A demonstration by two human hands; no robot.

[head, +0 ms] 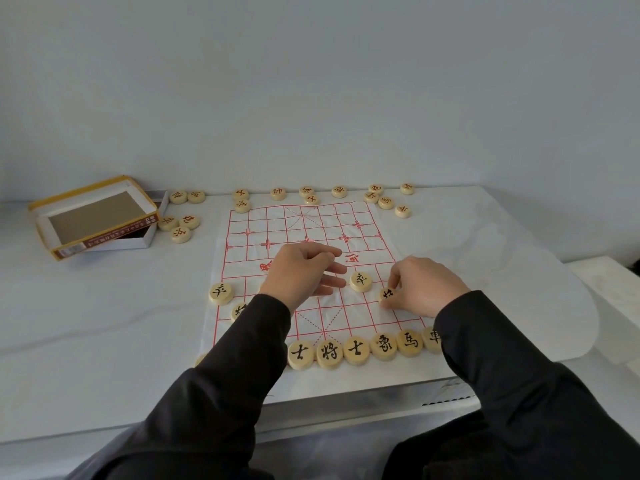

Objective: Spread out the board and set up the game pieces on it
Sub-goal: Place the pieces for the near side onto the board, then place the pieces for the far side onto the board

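White table (104,323) carries everything. Paper board (311,223), red grid, spread flat at near middle of table. Open cardboard box (93,216) at far left. Over board centre: left hand (301,271), fingers loosely apart, gripping nothing. On board's right side: right hand (422,285), fingers pinched on black-lettered piece (386,294). Along board's near edge: row of pieces (356,349), black lettering. Beyond far edge and beside box: red-lettered pieces (278,194), loose on table.

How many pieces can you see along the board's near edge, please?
7 pieces: six side by side right of the left sleeve, one peeking out on its left; it may hide more.
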